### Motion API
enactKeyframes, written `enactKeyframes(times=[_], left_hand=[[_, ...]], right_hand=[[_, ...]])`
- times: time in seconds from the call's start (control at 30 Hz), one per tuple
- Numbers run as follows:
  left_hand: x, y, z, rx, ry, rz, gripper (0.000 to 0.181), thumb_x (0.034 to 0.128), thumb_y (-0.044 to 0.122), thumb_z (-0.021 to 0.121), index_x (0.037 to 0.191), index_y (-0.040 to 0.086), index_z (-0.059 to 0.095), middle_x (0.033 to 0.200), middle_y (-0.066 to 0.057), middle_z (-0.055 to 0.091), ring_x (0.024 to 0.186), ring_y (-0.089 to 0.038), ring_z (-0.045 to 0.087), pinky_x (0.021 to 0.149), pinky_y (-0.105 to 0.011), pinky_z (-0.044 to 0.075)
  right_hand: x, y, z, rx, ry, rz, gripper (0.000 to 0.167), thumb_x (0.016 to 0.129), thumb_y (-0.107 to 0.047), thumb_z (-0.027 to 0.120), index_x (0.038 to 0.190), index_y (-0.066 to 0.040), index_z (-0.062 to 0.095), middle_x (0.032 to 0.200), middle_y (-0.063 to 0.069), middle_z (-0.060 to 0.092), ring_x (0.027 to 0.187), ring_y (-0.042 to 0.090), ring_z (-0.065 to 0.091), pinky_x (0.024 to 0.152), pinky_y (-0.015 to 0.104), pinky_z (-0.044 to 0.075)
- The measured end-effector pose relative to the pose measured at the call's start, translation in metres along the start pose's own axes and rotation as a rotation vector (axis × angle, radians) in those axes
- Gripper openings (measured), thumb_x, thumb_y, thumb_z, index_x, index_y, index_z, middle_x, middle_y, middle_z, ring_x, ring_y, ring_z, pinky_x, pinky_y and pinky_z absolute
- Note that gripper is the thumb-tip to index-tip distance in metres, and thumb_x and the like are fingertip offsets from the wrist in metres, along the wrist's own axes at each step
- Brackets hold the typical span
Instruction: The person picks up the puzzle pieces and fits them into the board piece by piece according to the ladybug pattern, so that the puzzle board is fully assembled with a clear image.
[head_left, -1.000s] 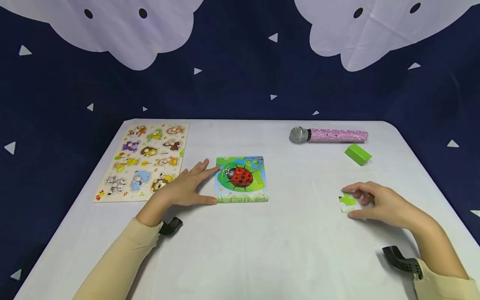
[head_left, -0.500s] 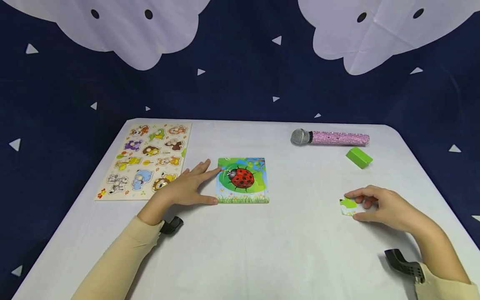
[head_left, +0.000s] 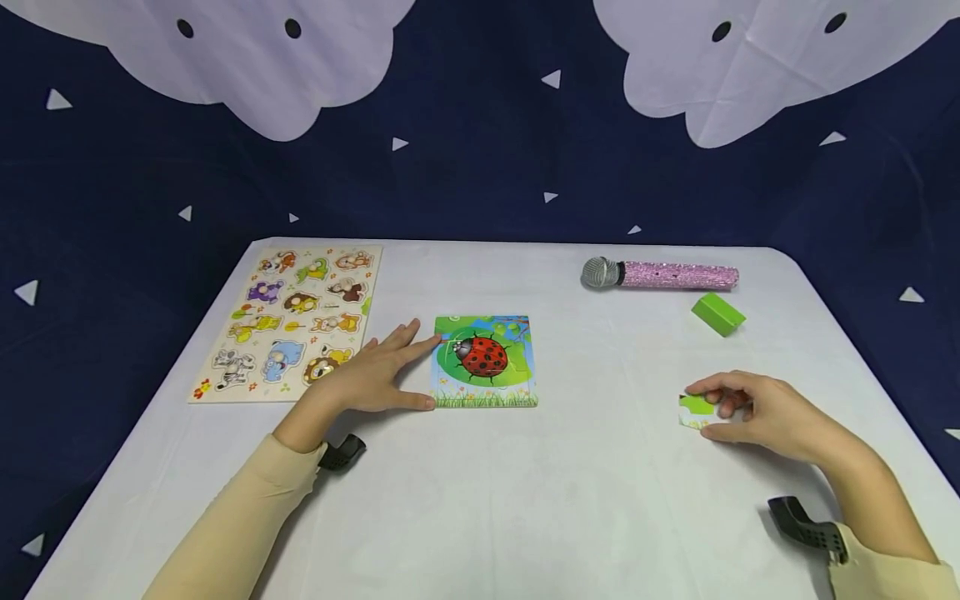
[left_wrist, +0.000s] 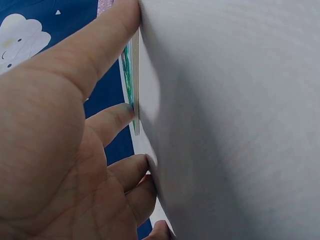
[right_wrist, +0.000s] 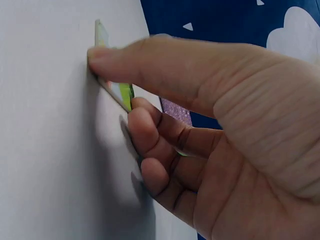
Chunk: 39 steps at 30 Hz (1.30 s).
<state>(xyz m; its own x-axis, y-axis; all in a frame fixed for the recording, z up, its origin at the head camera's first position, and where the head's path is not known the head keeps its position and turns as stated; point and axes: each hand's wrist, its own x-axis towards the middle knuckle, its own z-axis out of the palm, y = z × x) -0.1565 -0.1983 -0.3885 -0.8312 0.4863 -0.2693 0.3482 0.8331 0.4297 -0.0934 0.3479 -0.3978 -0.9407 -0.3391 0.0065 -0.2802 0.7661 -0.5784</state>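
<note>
A square ladybug jigsaw puzzle (head_left: 482, 357) lies flat at mid-table. Beside it, my left hand (head_left: 375, 371) rests on the table with fingers spread, its thumb and index fingertips touching the puzzle's left edge. The left wrist view shows the puzzle's thin side (left_wrist: 135, 85) next to those fingers. Farther right, my right hand (head_left: 772, 412) pinches a small green-and-white puzzle piece (head_left: 697, 407) between thumb and index finger, the other fingers curled under. Up close in the right wrist view, the thumb covers part of the puzzle piece (right_wrist: 116, 89), which is low over the tabletop.
An animal peg puzzle board (head_left: 288, 325) lies at the left, partly behind my left hand. At the back right are a pink glittery microphone (head_left: 660, 274) and a green block (head_left: 718, 314). A dark patterned curtain (head_left: 480, 167) hangs behind the white table (head_left: 525, 508).
The puzzle piece's visible outline has gone from notched to nearly square in my right hand, whose fingers shifted slightly. My left hand stays by the ladybug puzzle.
</note>
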Motion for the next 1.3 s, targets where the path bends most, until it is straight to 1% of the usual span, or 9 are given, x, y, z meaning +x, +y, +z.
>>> enactKeyframes(times=[0.07,0.3,0.53,0.63,0.73,0.83,0.97,1.17,1.3], left_hand=[[0.0,0.0,0.0,0.0,0.0,-0.001,0.099,0.0913,0.054,0.081,0.171,0.024,0.031,0.181,-0.02,0.006,0.169,-0.042,0.006,0.132,-0.074,0.009],[-0.001,0.0,0.002,-0.007,0.003,0.002,0.098,0.0914,0.055,0.081,0.171,0.024,0.032,0.181,-0.02,0.007,0.168,-0.043,0.007,0.132,-0.074,0.01],[-0.002,-0.002,0.003,-0.016,0.011,0.011,0.098,0.0916,0.055,0.081,0.171,0.023,0.033,0.181,-0.021,0.007,0.168,-0.044,0.007,0.131,-0.075,0.01],[-0.003,-0.002,0.003,-0.016,0.013,0.013,0.098,0.0917,0.054,0.081,0.171,0.023,0.033,0.18,-0.022,0.008,0.168,-0.044,0.008,0.131,-0.075,0.01],[-0.003,0.0,0.001,-0.012,0.012,0.016,0.097,0.0921,0.054,0.081,0.171,0.022,0.033,0.18,-0.022,0.008,0.168,-0.044,0.008,0.131,-0.075,0.01],[-0.002,0.001,-0.001,-0.006,0.013,0.014,0.097,0.0924,0.054,0.08,0.171,0.022,0.033,0.18,-0.022,0.008,0.168,-0.044,0.008,0.131,-0.075,0.01],[-0.002,0.001,-0.003,0.002,0.006,0.008,0.097,0.0924,0.054,0.08,0.171,0.023,0.032,0.181,-0.021,0.008,0.168,-0.043,0.008,0.131,-0.074,0.01],[0.0,0.0,-0.002,0.009,0.009,0.023,0.097,0.0925,0.055,0.08,0.171,0.023,0.032,0.18,-0.022,0.008,0.168,-0.044,0.008,0.131,-0.075,0.011],[0.0,-0.001,0.0,0.02,0.012,0.028,0.097,0.0927,0.055,0.08,0.171,0.023,0.032,0.18,-0.022,0.009,0.168,-0.044,0.009,0.13,-0.075,0.013]], right_hand=[[0.001,0.0,0.0,0.01,-0.009,0.016,0.05,0.077,-0.015,0.096,0.123,-0.013,0.076,0.089,-0.009,0.064,0.077,0.003,0.057,0.063,0.018,0.045],[0.002,-0.001,0.001,0.035,-0.023,0.06,0.053,0.079,-0.019,0.096,0.126,-0.008,0.075,0.092,-0.006,0.063,0.077,0.005,0.056,0.065,0.016,0.046],[0.008,-0.004,0.007,0.064,-0.02,0.042,0.051,0.08,-0.017,0.096,0.125,-0.006,0.075,0.091,-0.004,0.065,0.077,0.004,0.056,0.065,0.018,0.046],[0.012,-0.008,0.009,0.073,-0.033,0.034,0.052,0.081,-0.02,0.095,0.127,-0.007,0.075,0.094,-0.002,0.065,0.078,0.005,0.057,0.066,0.018,0.047],[0.017,-0.013,0.008,0.058,-0.035,0.031,0.054,0.082,-0.021,0.095,0.13,-0.008,0.074,0.095,-0.001,0.065,0.079,0.006,0.056,0.067,0.019,0.047],[0.023,-0.02,0.007,0.031,-0.015,0.009,0.054,0.082,-0.019,0.095,0.13,-0.009,0.074,0.096,-0.001,0.065,0.08,0.007,0.055,0.067,0.019,0.047],[0.034,-0.03,0.01,0.011,0.015,-0.044,0.054,0.081,-0.015,0.094,0.131,-0.01,0.074,0.097,-0.003,0.067,0.082,0.007,0.057,0.07,0.019,0.047],[0.055,-0.054,0.018,0.02,0.0,-0.096,0.054,0.082,-0.018,0.094,0.131,-0.01,0.073,0.099,-0.003,0.069,0.086,0.01,0.059,0.075,0.022,0.05],[0.071,-0.071,0.03,0.01,-0.015,-0.134,0.053,0.082,-0.018,0.094,0.13,-0.011,0.074,0.099,-0.005,0.07,0.087,0.011,0.061,0.077,0.025,0.052]])
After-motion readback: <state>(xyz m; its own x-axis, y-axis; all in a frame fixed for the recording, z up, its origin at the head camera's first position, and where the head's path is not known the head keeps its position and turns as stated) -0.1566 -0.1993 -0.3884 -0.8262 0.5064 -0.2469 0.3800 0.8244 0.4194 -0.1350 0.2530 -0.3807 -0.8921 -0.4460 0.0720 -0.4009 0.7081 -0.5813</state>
